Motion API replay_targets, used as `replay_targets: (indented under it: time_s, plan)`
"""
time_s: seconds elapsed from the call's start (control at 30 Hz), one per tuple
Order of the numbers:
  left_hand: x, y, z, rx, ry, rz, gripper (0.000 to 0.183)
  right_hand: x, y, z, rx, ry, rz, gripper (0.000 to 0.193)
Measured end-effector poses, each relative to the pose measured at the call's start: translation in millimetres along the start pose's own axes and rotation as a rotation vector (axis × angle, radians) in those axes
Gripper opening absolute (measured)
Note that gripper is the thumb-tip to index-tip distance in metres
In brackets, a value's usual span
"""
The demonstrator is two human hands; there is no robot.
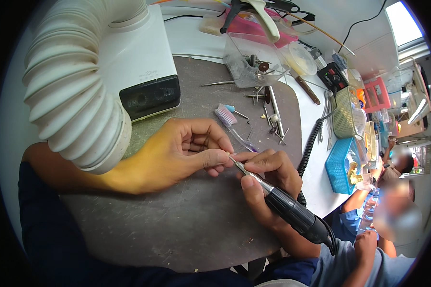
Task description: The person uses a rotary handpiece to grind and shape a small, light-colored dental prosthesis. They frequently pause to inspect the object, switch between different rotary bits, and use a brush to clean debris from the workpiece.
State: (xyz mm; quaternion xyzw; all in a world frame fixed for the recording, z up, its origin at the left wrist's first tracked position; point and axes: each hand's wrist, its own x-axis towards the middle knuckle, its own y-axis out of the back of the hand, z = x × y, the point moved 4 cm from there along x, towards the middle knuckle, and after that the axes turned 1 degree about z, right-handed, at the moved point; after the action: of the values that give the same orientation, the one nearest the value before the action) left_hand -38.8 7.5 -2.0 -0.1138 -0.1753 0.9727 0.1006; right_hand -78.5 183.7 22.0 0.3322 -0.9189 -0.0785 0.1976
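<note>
My right hand (273,179) grips a black and silver rotary handpiece (297,213), its thin tip pointing up and left. The tip reaches the fingertips of my left hand (189,148), which is pinched between thumb and forefinger. Whatever small piece lies in that pinch is mostly covered by the fingers. Both hands are close together above a dark grey mat (177,229). Just beyond them lies a toothbrush (230,122) with pale pink and white bristles. From the handpiece's rear end a black cord curves away.
A ribbed white hose (72,91) arches over my left forearm, beside a white box-shaped unit (139,57). Farther back are a clear bin (254,60) of tool bits, loose burs (273,115) and a coiled cord (311,148). A blue basket (340,167) stands right, near other people.
</note>
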Motion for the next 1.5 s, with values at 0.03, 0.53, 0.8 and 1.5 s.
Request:
replay_targets:
  time_s: [0.03, 0.53, 0.8, 1.5]
  plan:
    - [0.4, -1.1, 1.0, -0.016, 0.014, 0.000, 0.017, 0.1, 0.3, -1.6, 0.008, -0.027, -0.016, 0.016]
    - [2.7, -2.3, 6.3, 0.155, 0.042, -0.077, 0.012, 1.0, 5.4, -1.1, 0.053, -0.108, -0.043, 0.014]
    - [4.4, -2.8, 4.8, 0.118, 0.058, -0.034, 0.014, 2.5, 6.2, 2.1, 0.025, 0.066, 0.054, 0.014]
    - [1.6, -0.5, 0.0, -0.201, -0.008, -0.036, 0.022, -3.2, 12.6, -4.1, 0.000, 0.141, 0.186, 0.019]
